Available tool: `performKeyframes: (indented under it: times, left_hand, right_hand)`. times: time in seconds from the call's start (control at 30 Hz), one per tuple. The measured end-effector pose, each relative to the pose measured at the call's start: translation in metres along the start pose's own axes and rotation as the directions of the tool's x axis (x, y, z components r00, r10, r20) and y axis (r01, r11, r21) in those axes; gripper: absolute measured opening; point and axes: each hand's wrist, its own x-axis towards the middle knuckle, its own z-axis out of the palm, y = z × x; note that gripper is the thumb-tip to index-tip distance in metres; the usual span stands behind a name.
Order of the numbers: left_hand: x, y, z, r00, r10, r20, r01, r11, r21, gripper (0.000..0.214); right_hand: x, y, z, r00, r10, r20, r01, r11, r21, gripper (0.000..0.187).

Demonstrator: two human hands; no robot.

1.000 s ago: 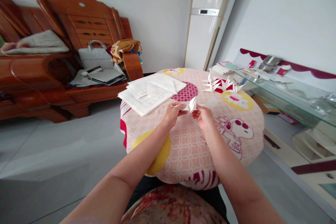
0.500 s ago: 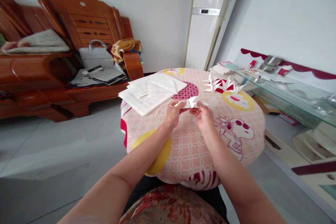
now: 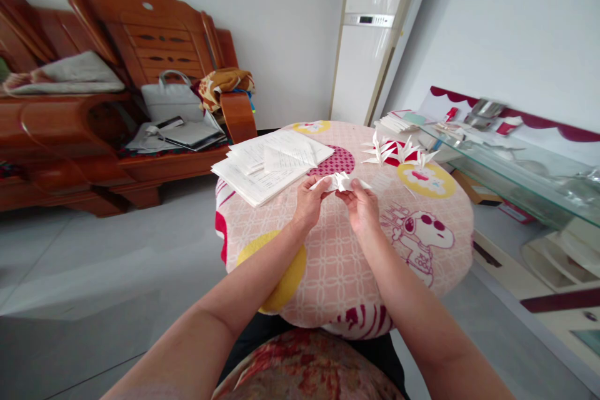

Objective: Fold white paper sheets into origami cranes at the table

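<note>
Between my two hands, a white folded paper crane (image 3: 343, 182) is held above the table's middle. My left hand (image 3: 311, 200) pinches its left wing between thumb and fingers. On the other side my right hand (image 3: 362, 203) grips the right wing, thumb on top and fingers curled beneath. The crane's middle stands up in a small crumpled peak. Beyond my right hand, several finished white paper cranes (image 3: 379, 151) with pointed wings rest on the cloth. Left of my hands lies a stack of written paper sheets (image 3: 262, 182).
A patterned pink cloth covers the round table (image 3: 328, 275). Stacked papers (image 3: 396, 122) lie behind the cranes, beside a glass-topped cabinet (image 3: 529, 169) holding metal bowls. At left, a wooden sofa (image 3: 117, 112) carries a grey bag (image 3: 171, 100) and a laptop (image 3: 194, 134).
My right hand has shifted slightly left, closer to my left hand. The middle of the paper crane between them has bunched up and sits a little lower.
</note>
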Motion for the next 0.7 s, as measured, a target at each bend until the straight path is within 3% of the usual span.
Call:
performKeyframes:
  times: [0.43,0.7]
  left_hand:
    - [0.002,0.005,-0.004,0.997,-0.054,0.051,0.053,0.998,0.023,0.032]
    - [0.005,0.009,-0.010,0.976,-0.201,0.087,0.195,0.978,0.074,0.030]
  right_hand:
    - [0.002,-0.005,-0.002,0.998,0.064,-0.003,-0.064,0.998,-0.024,0.018]
    - [0.003,-0.018,-0.002,0.968,0.240,-0.074,-0.248,0.960,-0.130,0.017]
